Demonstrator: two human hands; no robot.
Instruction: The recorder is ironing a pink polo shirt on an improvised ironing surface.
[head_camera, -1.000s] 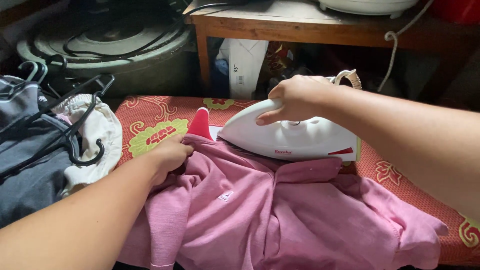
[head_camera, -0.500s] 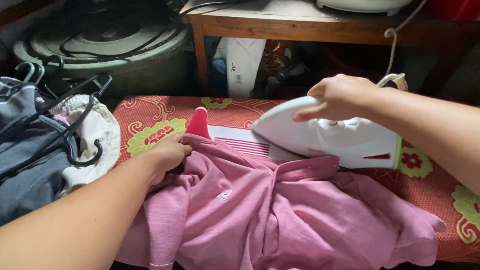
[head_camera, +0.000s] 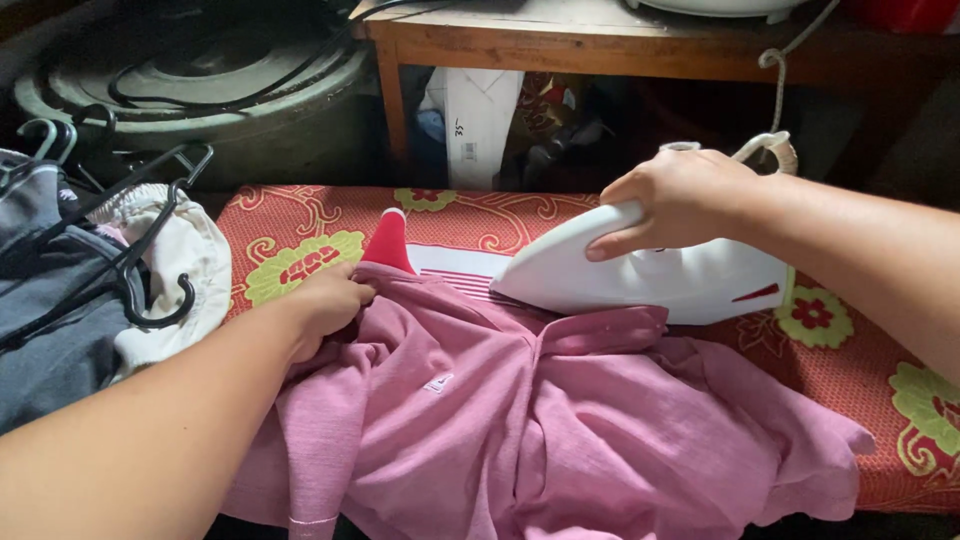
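Observation:
A pink polo shirt (head_camera: 560, 420) lies crumpled on a red floral-patterned ironing surface (head_camera: 300, 235). Its red and white striped collar (head_camera: 450, 265) sticks out at the far edge. My right hand (head_camera: 680, 195) grips the handle of a white electric iron (head_camera: 650, 275), which rests on the collar area with its tip pointing left. My left hand (head_camera: 325, 300) presses and pinches the shirt fabric just left of the collar, beside the red collar tip (head_camera: 388, 243).
A heap of grey and cream clothes (head_camera: 90, 290) with black hangers (head_camera: 140, 260) lies at the left. Behind the surface stand a wooden table (head_camera: 600, 45), a round metal lid (head_camera: 200, 85) and a white box (head_camera: 480, 125). The iron's cord (head_camera: 775, 70) rises at the right.
The iron slid right off the collar, exposing the striped part, then came back a little to the left. My left hand has stayed on the shirt.

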